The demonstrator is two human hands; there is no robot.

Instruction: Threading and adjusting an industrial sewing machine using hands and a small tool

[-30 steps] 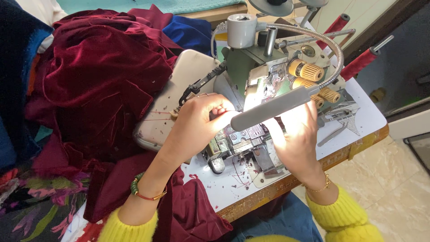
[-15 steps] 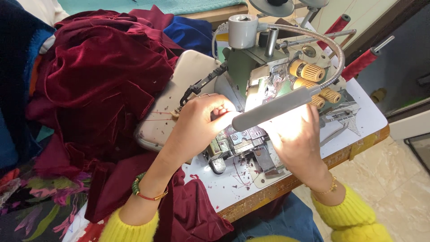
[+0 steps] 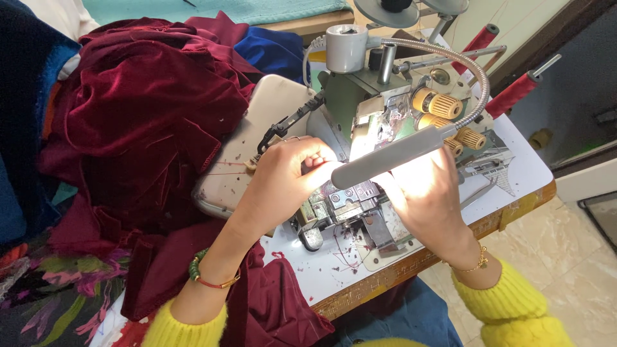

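Overlock sewing machine [image 3: 379,128], green, on white table [image 3: 520,167]; threading at needle area. Left hand [image 3: 283,180] pinches something small, likely thread, beside the lamp head [image 3: 392,157]; right hand [image 3: 427,199] grip hidden by glare. Advice: keep thread taut, fingers off the foot. Maroon velvet [image 3: 141,122] lies left.

Sewing machine [image 3: 385,128] on table [image 3: 520,173] (cloth pile [image 3: 141,122] to its left)

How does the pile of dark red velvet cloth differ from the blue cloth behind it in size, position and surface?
The dark red velvet cloth is a large crumpled pile with a sheen; the blue cloth shows only a small, duller patch. The velvet spreads left of the green sewing machine and down off the table; the blue cloth sits behind it, partly covered. Both lie in loose folds.
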